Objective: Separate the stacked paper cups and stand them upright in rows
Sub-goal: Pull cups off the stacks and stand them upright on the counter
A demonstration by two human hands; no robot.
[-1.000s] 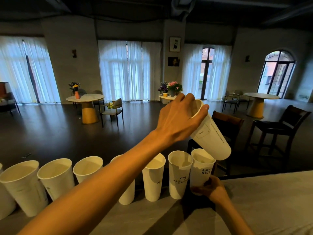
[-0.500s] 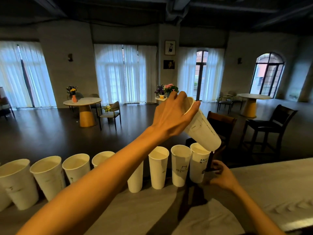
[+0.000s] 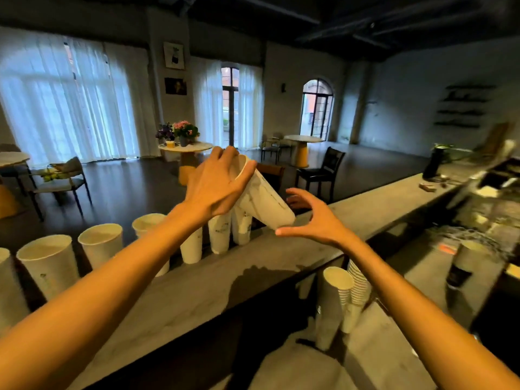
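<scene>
My left hand (image 3: 216, 184) grips the rim end of a tilted stack of white paper cups (image 3: 261, 201), held above the counter (image 3: 281, 254). My right hand (image 3: 312, 218) is spread open just to the right of the stack's lower end, thumb tip under its base and fingers behind it; I cannot tell if it touches. A row of separate upright white cups (image 3: 101, 243) runs along the counter's far edge from the left to a last cup (image 3: 242, 226) below the stack. My left forearm hides part of the row.
Below the counter on a lower shelf stand more stacked cups (image 3: 334, 299), striped ones (image 3: 360, 285) and a dark-banded cup (image 3: 461, 266). The counter runs on to the right, where a dark vase (image 3: 434, 164) stands. Chairs (image 3: 320, 173) and round tables lie beyond it.
My right hand has let go of the last standing cup and risen to the base of the tilted stack. The view has swung to the right; the left hand still holds the stack.
</scene>
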